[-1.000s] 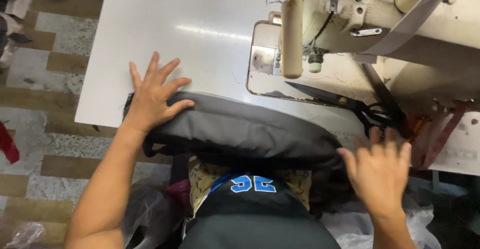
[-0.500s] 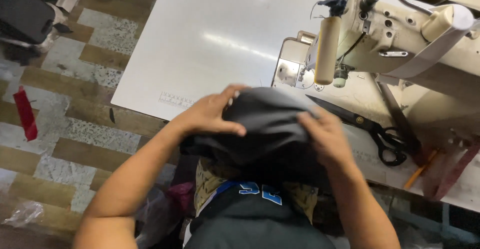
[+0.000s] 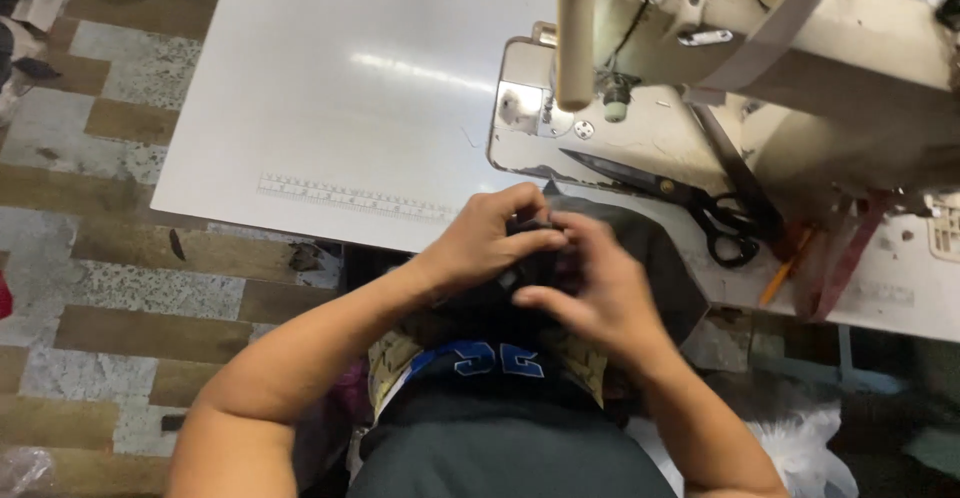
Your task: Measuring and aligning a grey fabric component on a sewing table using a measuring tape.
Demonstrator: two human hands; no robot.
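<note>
A bundle of dark grey fabric point(image 3: 668, 268) sits bunched at the near edge of the white sewing table point(image 3: 350, 88). My left hand point(image 3: 490, 238) grips its top from the left, fingers curled over the folds. My right hand point(image 3: 590, 293) pinches the same fabric from the right, thumb and fingers closed, touching the left hand's fingertips. Most of the fabric is hidden under both hands.
A cream sewing machine point(image 3: 720, 68) stands at the right rear. Black scissors point(image 3: 690, 203) lie on its base beside an orange pencil point(image 3: 785, 268). A printed ruler strip point(image 3: 350, 198) runs along the table's front. Patterned tile floor point(image 3: 90, 258) lies to the left.
The fabric was spread wide under flat, apart hands; both hands came together and gathered it into a small bundle. The view shifted so the machine sits closer.
</note>
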